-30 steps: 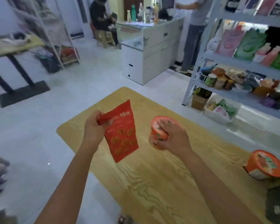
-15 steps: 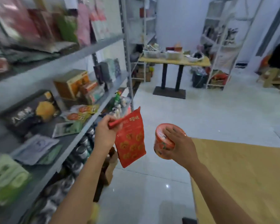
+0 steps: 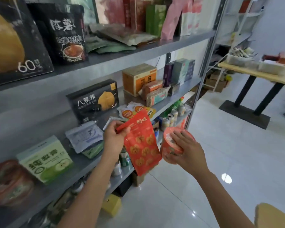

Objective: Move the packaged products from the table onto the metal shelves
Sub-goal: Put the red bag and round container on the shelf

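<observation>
My left hand (image 3: 114, 137) pinches the top corner of a red snack pouch (image 3: 141, 143), which hangs in front of the middle level of the grey metal shelves (image 3: 155, 53). My right hand (image 3: 186, 150) grips an orange round cup (image 3: 172, 145) from its side and lid, just right of the pouch and off the shelf's edge. A corner of the wooden table (image 3: 270, 216) shows at the bottom right.
The middle shelf holds a black box (image 3: 94, 101), an orange carton (image 3: 138, 76), a green apple box (image 3: 44, 160) and flat pouches (image 3: 84, 135). Cans (image 3: 169, 119) line the lower shelf. A second table (image 3: 257, 74) stands far right on white tiled floor.
The view has turned left from the table to the shelves and come much closer. Both hands still hold the pouch and cup, now right beside the middle shelf.
</observation>
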`<action>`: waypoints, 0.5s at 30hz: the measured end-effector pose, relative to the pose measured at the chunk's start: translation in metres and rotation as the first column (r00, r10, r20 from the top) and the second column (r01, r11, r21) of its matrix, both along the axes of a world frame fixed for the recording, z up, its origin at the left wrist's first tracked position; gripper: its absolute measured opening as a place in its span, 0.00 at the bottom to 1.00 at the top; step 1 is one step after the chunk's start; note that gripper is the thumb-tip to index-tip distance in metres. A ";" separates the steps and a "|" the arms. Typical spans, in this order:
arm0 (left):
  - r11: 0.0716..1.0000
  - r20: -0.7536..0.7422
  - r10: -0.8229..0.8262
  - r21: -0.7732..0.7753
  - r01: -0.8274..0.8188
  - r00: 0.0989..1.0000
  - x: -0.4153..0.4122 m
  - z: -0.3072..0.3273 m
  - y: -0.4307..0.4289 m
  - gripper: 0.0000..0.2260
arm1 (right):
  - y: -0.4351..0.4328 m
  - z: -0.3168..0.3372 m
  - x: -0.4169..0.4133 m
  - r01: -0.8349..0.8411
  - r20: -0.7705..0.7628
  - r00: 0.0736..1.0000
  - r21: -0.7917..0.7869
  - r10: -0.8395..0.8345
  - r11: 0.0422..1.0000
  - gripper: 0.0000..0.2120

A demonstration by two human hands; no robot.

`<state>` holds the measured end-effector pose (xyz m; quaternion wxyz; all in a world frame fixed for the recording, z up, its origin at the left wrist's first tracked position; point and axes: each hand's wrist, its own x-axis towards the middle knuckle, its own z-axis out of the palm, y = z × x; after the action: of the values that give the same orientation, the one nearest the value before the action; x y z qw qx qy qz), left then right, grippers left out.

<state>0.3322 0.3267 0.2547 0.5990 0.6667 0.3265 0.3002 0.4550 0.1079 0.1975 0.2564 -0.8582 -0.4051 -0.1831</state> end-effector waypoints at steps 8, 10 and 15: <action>0.906 0.092 0.422 -0.070 -0.417 0.902 0.013 0.006 0.039 0.10 | 0.031 0.002 0.085 -0.222 -0.067 0.974 -0.064 0.218 0.973 0.32; 0.862 0.091 0.506 -0.078 -0.500 0.858 0.011 0.007 0.059 0.09 | 0.052 0.005 0.099 -0.277 -0.079 0.959 -0.067 0.271 0.959 0.33; 0.764 0.071 0.644 -0.122 -0.634 0.762 0.018 0.005 0.129 0.13 | 0.121 0.003 0.127 -0.388 -0.041 0.922 -0.080 0.386 0.918 0.33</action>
<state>0.3500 0.4561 0.2592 0.5071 0.4705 0.5142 0.5070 0.5825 0.2291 0.2008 0.2550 -0.7738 -0.5711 -0.1008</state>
